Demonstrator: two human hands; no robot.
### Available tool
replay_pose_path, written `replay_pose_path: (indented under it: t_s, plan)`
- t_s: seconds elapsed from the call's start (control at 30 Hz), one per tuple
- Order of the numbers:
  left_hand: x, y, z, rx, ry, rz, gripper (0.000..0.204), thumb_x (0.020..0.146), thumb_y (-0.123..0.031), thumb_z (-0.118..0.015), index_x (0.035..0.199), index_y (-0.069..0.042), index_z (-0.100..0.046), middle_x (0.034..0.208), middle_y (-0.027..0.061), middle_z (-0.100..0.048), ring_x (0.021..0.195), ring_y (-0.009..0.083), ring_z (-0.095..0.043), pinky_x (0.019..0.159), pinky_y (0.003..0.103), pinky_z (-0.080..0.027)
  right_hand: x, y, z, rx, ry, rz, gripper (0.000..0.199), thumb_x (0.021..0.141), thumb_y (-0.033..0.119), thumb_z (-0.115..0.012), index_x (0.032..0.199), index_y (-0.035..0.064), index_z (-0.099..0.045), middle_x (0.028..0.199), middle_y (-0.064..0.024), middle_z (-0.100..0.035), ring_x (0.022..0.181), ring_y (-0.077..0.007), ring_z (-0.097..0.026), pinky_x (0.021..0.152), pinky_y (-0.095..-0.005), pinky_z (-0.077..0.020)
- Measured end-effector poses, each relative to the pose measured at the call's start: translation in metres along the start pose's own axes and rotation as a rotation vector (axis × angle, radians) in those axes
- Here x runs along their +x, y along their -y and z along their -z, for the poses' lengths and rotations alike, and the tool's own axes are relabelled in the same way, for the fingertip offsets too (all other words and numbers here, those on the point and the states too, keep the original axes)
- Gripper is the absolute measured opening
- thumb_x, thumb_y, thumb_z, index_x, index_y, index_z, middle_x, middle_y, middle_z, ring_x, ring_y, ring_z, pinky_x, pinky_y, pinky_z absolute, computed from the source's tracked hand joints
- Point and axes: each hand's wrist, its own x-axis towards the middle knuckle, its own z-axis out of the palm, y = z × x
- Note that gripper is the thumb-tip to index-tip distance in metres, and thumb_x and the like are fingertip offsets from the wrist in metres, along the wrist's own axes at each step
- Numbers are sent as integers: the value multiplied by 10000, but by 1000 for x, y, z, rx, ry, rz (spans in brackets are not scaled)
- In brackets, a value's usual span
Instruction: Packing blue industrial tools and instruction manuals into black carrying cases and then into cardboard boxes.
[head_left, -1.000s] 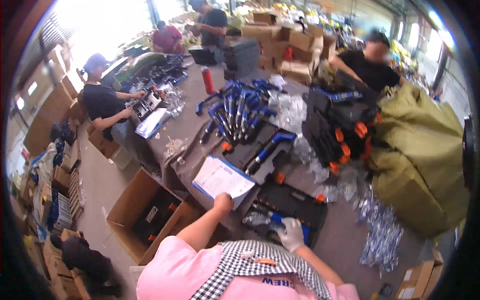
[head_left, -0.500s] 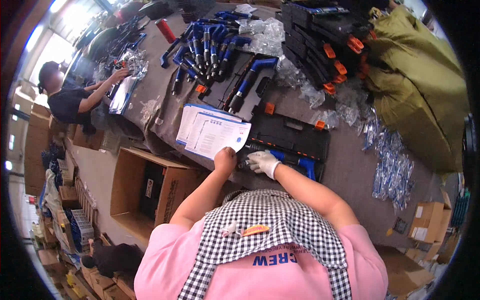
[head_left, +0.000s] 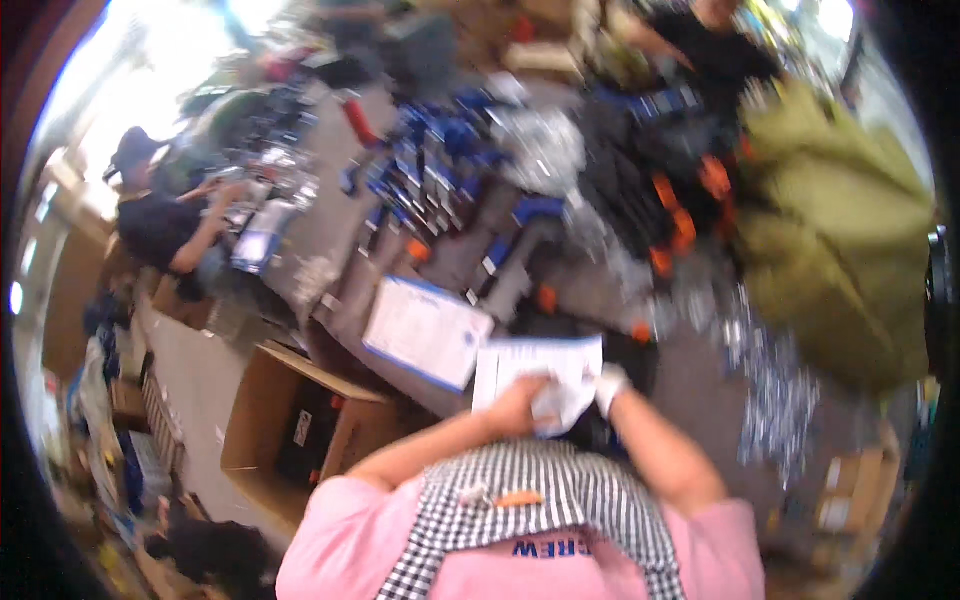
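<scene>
A white printed sheet (head_left: 540, 356) is held up in front of me, its lower part bent. My left hand (head_left: 518, 402), bare, is closed on its lower left part. At the right edge of this sheet, my right hand (head_left: 609, 388) in a white glove grips it, its fingertips partly hidden and blurred. Behind the sheet lies an open black case (head_left: 636, 362), mostly covered from sight. Another printed paper (head_left: 425, 332) with a blue edge rests on the table to the left.
Beyond are a pile of blue-and-black tools (head_left: 430, 160), clear plastic bags (head_left: 540, 148) and stacked black cases (head_left: 625, 170) with orange latches. A green cloth (head_left: 835, 240) covers something at right. An open cardboard box (head_left: 255, 440) stands at lower left. Other people are nearby.
Both hands have come together on one sheet, which has moved right and toward me, over the open case. The blue tool in that case is now mostly hidden. The view has shifted and blurred.
</scene>
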Motion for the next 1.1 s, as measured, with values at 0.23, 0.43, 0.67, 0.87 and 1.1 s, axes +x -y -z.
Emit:
replay_pose_path:
  t_s: [0.23,0.43,0.67,0.87,1.1]
  plan:
    - [73,29,7,496,420,67,703,859,-436,-623,1435,-118,-374,1524,139,-297,1428,349,-215,1123,574,-202,-15,11,46,-71,-162,-346,369,761,187,-718,1006,-85,-670,1006,-141,-698,925,-248,-653,823,-342,-482]
    - [83,39,-23,432,424,-17,623,878,-400,-597,1403,-109,-427,1510,134,-325,1431,350,-205,1125,577,-194,-40,-2,59,135,-272,-393,314,828,155,-660,1034,-81,-660,1023,-151,-691,935,-249,-649,857,-347,-464]
    - [103,54,-24,500,431,125,697,903,-501,-508,1441,-86,-357,1552,155,-229,1442,375,-152,1098,622,-184,-14,48,43,-1016,-207,-277,522,787,399,-657,1115,-7,-646,963,-233,-678,882,-349,-673,821,-445,-498]
    - [115,43,-22,492,388,179,689,894,-502,-508,1415,-63,-406,1539,193,-243,1443,382,-133,1102,619,-170,-94,101,-18,-1535,-113,360,827,698,496,-732,1347,61,-462,1398,-124,-432,1356,-285,-329,1124,-478,-224]
    - [222,96,6,733,-16,-14,340,805,-162,-584,1132,-70,-562,1198,153,-527,1196,318,-477,979,528,-407,-93,47,-26,-1485,-39,723,285,759,185,-610,1028,91,-629,1083,-61,-612,1099,-236,-551,947,-413,-403]
